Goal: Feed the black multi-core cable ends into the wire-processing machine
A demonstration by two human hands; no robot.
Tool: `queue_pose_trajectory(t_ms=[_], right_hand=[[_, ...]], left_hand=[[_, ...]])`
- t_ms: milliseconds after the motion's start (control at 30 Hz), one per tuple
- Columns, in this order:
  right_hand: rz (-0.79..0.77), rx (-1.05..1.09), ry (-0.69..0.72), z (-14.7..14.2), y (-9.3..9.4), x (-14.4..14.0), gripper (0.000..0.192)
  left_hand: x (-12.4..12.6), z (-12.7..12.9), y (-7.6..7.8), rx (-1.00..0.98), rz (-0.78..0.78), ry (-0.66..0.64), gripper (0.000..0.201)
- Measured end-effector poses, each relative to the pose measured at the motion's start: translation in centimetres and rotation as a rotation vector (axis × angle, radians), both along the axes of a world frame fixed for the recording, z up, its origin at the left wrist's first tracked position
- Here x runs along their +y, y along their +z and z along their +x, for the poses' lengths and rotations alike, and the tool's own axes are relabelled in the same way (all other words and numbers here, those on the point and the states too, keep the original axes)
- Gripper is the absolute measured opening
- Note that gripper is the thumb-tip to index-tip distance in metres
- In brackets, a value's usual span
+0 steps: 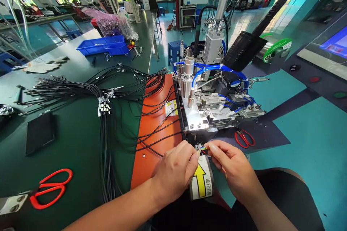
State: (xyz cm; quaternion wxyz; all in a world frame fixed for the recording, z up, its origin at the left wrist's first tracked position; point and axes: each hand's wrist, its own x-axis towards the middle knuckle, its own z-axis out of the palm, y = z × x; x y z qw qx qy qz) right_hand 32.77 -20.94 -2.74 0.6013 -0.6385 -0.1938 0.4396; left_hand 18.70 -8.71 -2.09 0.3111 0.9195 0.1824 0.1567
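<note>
My left hand (175, 171) and my right hand (233, 168) meet at the front of a small metal machine (206, 104) with blue air hoses. Both pinch the stripped end of a thin black cable (202, 148), whose coloured wires show between the fingertips. The cable end sits at the machine's front opening, just above a label with a yellow arrow (201, 182). Several more black cables (154, 130) run from the machine's left side across an orange plate (154, 140) onto the green bench.
A big bundle of black cables (103, 101) lies on the green bench (73, 140). Red scissors (51, 187) lie at front left, smaller red scissors (244, 138) right of the machine. A blue tray (101, 45) stands farther back, a dark pad (40, 131) at left.
</note>
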Motion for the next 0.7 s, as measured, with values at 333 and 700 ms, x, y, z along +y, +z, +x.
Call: queue_pose_trajectory(t_ms=[333, 700], right_hand=[[0.026, -0.177, 0.048, 0.13, 0.78, -0.15, 0.031], [0.004, -0.401, 0.052, -0.29, 0.42, -0.36, 0.021]], left_hand=[[0.38, -0.06, -0.5, -0.021, -0.028, 0.017, 0.023], [0.37, -0.11, -0.33, 0.016, -0.045, 0.01, 0.025]])
